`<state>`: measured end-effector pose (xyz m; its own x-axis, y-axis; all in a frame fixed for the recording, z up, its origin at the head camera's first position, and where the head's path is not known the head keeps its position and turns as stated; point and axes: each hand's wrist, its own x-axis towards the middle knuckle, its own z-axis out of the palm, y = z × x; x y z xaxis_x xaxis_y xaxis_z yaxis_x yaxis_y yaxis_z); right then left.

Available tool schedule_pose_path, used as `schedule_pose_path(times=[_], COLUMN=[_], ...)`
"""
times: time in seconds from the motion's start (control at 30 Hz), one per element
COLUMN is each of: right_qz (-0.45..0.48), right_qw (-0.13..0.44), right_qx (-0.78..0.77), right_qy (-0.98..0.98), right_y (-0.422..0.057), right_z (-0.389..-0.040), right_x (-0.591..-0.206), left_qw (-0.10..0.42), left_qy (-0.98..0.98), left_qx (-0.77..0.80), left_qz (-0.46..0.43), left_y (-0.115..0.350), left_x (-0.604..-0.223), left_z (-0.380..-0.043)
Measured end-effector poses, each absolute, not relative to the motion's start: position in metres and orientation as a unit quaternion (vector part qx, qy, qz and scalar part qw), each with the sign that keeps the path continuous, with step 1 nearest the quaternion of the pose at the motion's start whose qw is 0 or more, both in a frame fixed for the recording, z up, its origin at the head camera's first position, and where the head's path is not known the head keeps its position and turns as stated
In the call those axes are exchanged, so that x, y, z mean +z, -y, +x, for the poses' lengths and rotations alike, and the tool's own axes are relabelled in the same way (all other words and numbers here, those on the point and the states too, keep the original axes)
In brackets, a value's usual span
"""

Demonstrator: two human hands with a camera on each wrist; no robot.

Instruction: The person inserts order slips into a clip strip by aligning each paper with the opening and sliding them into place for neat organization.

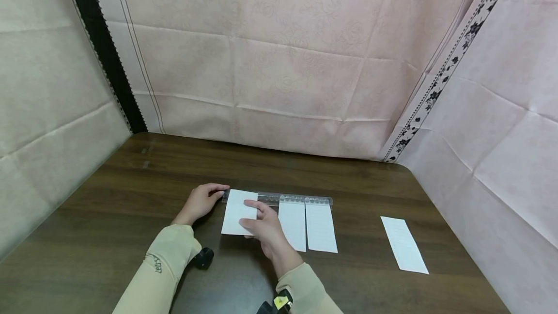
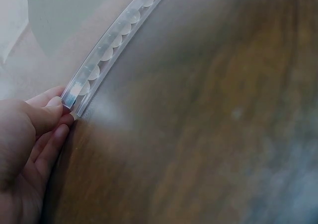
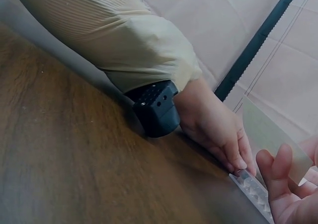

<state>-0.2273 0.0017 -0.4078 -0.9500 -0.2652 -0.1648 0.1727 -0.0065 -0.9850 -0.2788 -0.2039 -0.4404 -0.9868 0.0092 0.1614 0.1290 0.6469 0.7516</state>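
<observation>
My left hand pinches the left end of a clear plastic strip between thumb and fingers. In the left wrist view the strip shows a row of round, see-through discs along it. My right hand holds a white paper card over the strip's left part, covering some of it. The right wrist view has the card tilted up above the strip. Two more white cards, one left and one right, lie side by side with their top edges at the strip.
A separate white card lies at the right on the brown wooden table. Pale cloth hangs behind the table and at both sides. Both wrists carry black devices, one by the left sleeve.
</observation>
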Motion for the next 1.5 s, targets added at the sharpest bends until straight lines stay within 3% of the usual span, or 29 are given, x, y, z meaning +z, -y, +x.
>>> schedule_pose_path(times=[1.5], right_qz=[-0.031], right_qw=[0.208], right_qx=[-0.693], right_qy=[-0.690], right_y=[0.020], right_z=[-0.223], right_x=[-0.421], left_qw=[0.084], left_qy=[0.897], left_qx=[-0.432], left_qz=[-0.050], left_y=[0.203], left_x=[-0.442], left_z=[-0.277])
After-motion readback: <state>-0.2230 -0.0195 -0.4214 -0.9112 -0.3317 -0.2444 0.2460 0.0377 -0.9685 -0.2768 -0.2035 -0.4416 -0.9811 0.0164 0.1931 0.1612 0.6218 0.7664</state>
